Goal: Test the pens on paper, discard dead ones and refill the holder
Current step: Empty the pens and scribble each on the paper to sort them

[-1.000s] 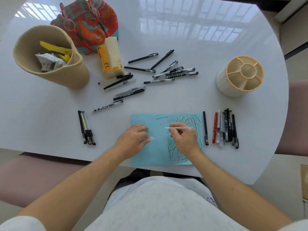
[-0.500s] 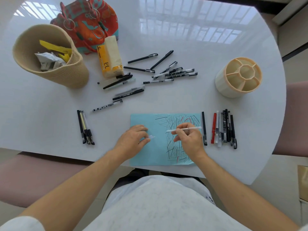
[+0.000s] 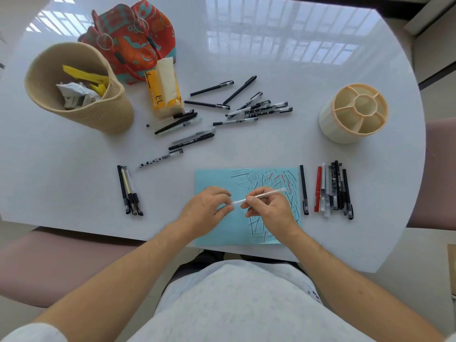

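Glossy white rounded table (image 3: 246, 58), window grid reflected in the top; pink padded seats at both sides. Blue paper sheet (image 3: 212, 178) flat at near edge, right half scribbled with black and red strokes. Right hand (image 3: 269, 211) over the sheet, fingers curled, pinching a translucent white pen (image 3: 265, 194) held slanted, far end up-right. Left hand (image 3: 204, 211) curled too, fingertips at the pen's near end on a small clear cap (image 3: 234, 203); cap on or off: cannot tell. Single black pen (image 3: 304, 190) just right of the sheet, parallel to its edge. Further right, tight row of pens (image 3: 334, 188): one red, rest black, clear or grey. Left of the sheet, three slim pens (image 3: 129, 191) side by side. Loose scatter of black and clear pens (image 3: 237, 107) mid-table. Cream plastic holder (image 3: 355, 114) far right, round, divided into compartments around a central cell, upright. Woven rope basket (image 3: 81, 87) far left, tilted, crumpled paper and yellow scraps inside. Yellow tissue pack (image 3: 164, 90) beside it, patterned red-teal fabric bag (image 3: 138, 38) behind.
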The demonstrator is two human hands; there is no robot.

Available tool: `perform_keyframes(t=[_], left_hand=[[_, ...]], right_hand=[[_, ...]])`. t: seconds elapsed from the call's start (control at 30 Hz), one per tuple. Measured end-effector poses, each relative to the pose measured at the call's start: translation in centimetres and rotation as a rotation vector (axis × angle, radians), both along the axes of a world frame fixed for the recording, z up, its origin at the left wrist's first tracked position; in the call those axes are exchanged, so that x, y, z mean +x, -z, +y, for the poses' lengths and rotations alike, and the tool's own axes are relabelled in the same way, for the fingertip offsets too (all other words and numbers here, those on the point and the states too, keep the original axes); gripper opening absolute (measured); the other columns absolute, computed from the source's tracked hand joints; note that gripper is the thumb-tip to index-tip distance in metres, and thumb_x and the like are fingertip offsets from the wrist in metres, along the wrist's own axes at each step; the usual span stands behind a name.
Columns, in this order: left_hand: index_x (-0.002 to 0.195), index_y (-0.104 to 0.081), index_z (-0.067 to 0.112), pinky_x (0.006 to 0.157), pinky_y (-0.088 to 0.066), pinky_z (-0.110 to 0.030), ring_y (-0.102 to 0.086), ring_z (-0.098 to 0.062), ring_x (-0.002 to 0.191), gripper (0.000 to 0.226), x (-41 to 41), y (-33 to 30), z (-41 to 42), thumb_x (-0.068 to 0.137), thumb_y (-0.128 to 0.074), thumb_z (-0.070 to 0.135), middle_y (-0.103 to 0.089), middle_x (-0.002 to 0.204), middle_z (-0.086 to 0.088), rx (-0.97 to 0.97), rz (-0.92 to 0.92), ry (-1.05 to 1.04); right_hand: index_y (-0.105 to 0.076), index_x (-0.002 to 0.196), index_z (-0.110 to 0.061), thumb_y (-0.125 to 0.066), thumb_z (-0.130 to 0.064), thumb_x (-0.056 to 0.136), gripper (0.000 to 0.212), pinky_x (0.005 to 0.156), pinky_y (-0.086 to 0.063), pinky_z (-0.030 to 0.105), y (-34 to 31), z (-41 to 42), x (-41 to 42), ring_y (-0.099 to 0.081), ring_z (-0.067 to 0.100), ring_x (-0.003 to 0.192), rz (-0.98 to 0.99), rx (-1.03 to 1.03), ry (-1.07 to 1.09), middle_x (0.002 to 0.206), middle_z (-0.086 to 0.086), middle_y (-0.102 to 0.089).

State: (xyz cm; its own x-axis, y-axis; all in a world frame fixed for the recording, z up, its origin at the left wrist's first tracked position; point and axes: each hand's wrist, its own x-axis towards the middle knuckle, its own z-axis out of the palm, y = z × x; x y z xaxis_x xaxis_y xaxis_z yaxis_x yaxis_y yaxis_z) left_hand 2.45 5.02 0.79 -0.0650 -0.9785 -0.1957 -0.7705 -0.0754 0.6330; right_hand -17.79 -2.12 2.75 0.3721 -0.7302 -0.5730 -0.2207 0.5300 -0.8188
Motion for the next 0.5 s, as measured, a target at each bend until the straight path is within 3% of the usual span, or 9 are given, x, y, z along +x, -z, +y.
perform_keyframes(t=[0.13,0.27,0.4,0.5], left_hand=[[0.094,-0.068,0.019,0.077,-0.049,-0.033,-0.054,-0.012,0.092,0.015,-0.2,-0.5,-0.1,0.095,-0.061,0.032,-0.062,0.092,0.011,0.013,-0.011,0.003],[0.091,-0.067,0.019,0.071,-0.045,-0.029,-0.052,-0.012,0.088,0.015,-0.5,-0.7,-0.2,0.095,-0.060,0.031,-0.057,0.087,0.013,0.026,-0.032,0.001],[0.085,-0.065,0.018,0.070,-0.046,-0.032,-0.052,-0.014,0.084,0.014,-0.7,-1.1,0.0,0.095,-0.059,0.026,-0.055,0.084,0.010,0.067,-0.052,-0.025],[0.083,-0.067,0.023,0.066,-0.044,-0.029,-0.048,-0.009,0.070,0.016,0.1,-1.2,0.3,0.095,-0.058,0.025,-0.050,0.072,0.015,0.131,-0.007,-0.150]], right_hand=[[-0.070,0.094,-0.004,-0.066,-0.007,0.098,0.006,0.065,-0.062,0.031,0.1,0.0,0.1,-0.069,0.020,0.063,0.008,0.023,0.015,0.079,0.014,-0.077],[-0.071,0.092,-0.006,-0.067,-0.009,0.098,0.008,0.065,-0.062,0.031,0.4,0.2,0.6,-0.070,0.018,0.065,0.024,0.019,0.048,0.075,0.011,-0.076],[-0.070,0.084,-0.007,-0.071,-0.007,0.094,0.010,0.064,-0.059,0.028,0.6,1.1,2.9,-0.071,0.016,0.066,0.066,-0.014,-0.058,0.069,0.006,-0.074],[-0.069,0.079,-0.015,-0.073,-0.016,0.091,0.013,0.062,-0.057,0.028,0.6,0.3,5.4,-0.067,0.013,0.060,0.145,-0.116,-0.166,0.068,0.003,-0.073]])
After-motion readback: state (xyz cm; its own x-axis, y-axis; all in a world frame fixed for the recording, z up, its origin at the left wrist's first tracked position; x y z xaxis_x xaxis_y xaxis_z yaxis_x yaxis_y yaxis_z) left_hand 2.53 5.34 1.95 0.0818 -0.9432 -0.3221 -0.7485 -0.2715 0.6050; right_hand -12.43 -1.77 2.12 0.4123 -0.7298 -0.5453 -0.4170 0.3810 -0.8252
